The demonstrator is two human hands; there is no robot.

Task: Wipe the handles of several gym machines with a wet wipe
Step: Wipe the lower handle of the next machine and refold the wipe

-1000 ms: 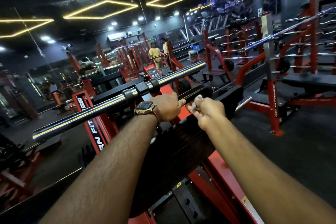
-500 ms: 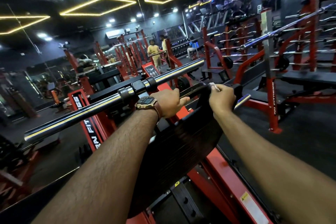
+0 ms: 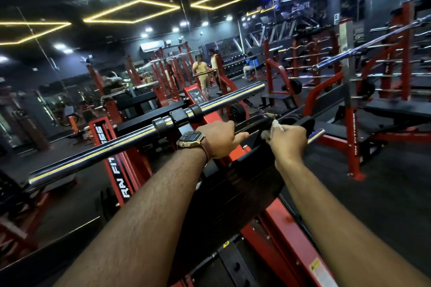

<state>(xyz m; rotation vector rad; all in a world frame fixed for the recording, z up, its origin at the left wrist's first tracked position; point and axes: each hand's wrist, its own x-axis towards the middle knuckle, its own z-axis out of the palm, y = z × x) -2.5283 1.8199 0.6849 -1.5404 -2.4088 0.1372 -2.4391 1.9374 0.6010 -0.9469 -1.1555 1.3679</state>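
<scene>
A black handle bar (image 3: 255,122) of a red gym machine runs across in front of me. My left hand (image 3: 218,138), with a watch on its wrist, grips the handle on its left part. My right hand (image 3: 288,141) holds a crumpled white wet wipe (image 3: 275,127) wrapped against the handle a little further right. The bar's chrome end (image 3: 316,134) sticks out past my right hand. Below the hands slopes the machine's black pad (image 3: 235,193).
A long chrome bar (image 3: 140,137) crosses just behind the handle. Red frame parts (image 3: 286,240) stand below me. A red bench rack (image 3: 352,137) with a barbell is at the right. Several people stand far back among more red machines. Dark floor lies on the right.
My right hand with the wipe slid along the handle away from my left hand, then stayed near the bar's right part. The left hand kept its grip.
</scene>
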